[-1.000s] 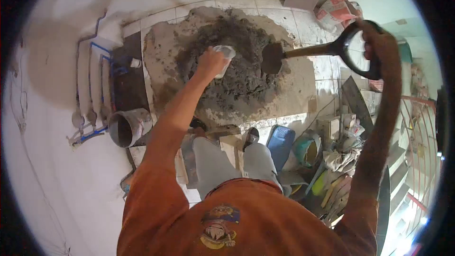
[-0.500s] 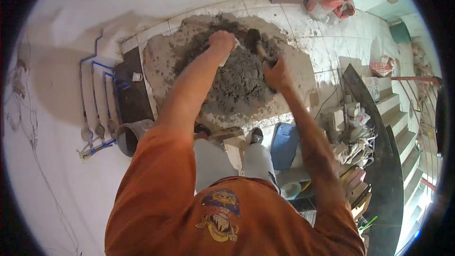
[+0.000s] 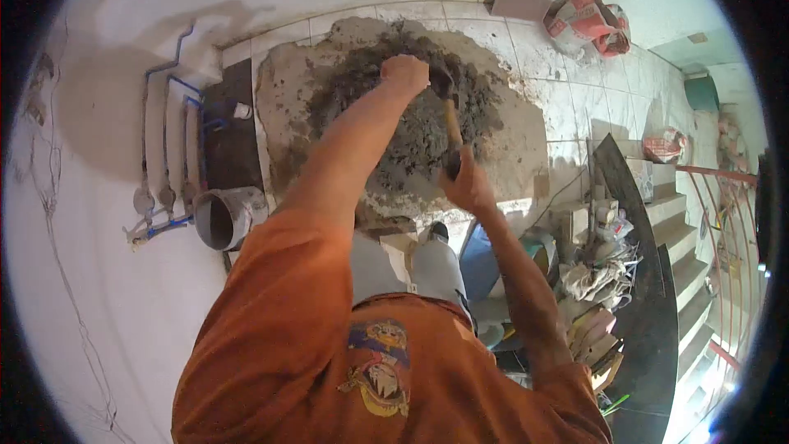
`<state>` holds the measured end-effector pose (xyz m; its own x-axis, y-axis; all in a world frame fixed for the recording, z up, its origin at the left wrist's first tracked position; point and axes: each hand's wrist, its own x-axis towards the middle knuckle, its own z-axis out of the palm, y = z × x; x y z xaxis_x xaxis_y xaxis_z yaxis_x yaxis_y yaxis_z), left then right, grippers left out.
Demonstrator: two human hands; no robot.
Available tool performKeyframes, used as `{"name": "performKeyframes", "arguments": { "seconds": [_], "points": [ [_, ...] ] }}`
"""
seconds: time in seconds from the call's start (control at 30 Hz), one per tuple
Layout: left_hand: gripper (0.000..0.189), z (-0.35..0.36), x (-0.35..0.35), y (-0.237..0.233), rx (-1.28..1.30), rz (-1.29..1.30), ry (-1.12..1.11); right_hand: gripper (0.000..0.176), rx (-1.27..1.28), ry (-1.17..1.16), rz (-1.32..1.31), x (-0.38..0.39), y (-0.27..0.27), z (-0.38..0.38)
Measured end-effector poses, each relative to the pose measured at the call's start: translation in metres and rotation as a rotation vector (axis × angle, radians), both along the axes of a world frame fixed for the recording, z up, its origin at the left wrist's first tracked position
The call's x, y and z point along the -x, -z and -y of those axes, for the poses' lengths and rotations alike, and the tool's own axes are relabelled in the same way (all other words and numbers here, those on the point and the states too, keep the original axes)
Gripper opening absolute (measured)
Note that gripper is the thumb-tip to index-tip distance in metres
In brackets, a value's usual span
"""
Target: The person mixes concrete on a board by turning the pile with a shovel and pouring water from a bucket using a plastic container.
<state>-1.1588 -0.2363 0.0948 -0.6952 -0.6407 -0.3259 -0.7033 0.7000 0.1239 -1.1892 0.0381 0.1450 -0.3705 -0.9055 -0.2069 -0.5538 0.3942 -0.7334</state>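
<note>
My right hand (image 3: 468,187) is wrapped round the lower end of a wooden-handled tool (image 3: 453,125). Its dark, rounded head points away from me into the wet grey mortar (image 3: 403,136). Over the far part of the heap is my left hand (image 3: 405,74), its fingers curled closed beside the tool's head. What those fingers hold, if anything, is hidden. The mortar lies as a dark, lumpy mound on a rough, stained patch of floor (image 3: 283,107).
A grey bucket (image 3: 238,218) lies on its side by the blue pipes (image 3: 164,74) on the left. Beyond the mortar are a flat brown tile (image 3: 522,3) and a red-and-white sack (image 3: 585,20). Rubble and scraps (image 3: 596,279) crowd the right, near the stairs (image 3: 670,238).
My right hand has drawn back toward me and now grips lower on the handle, so more wood shows. My left hand has shifted slightly right, nearer the tool's head. The view has tilted a little.
</note>
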Motion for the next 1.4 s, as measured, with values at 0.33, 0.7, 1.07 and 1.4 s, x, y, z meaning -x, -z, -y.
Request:
{"name": "performKeyframes", "arguments": {
  "seconds": [0.33, 0.7, 1.07, 1.4],
  "points": [
    [0.025, -0.023, 0.001, 0.016, -0.096, 0.126, -0.014, 0.034, -0.015, 0.217, 0.019, 0.005, -0.184, -0.016],
    [0.025, -0.009, -0.012, -0.014, -0.118, 0.267, -0.102, 0.039, -0.024, 0.114, -0.022, 0.012, -0.120, 0.055],
    [0.035, 0.030, -0.082, 0.026, -0.097, -0.102, -0.131, 0.034, -0.134, 0.254, -0.085, 0.029, -0.125, 0.113],
    [0.026, -0.013, -0.366, 0.149, 0.038, -0.567, -0.965, 0.023, -0.024, 0.512, 0.240, 0.043, -0.075, 0.156]
  ]
}}
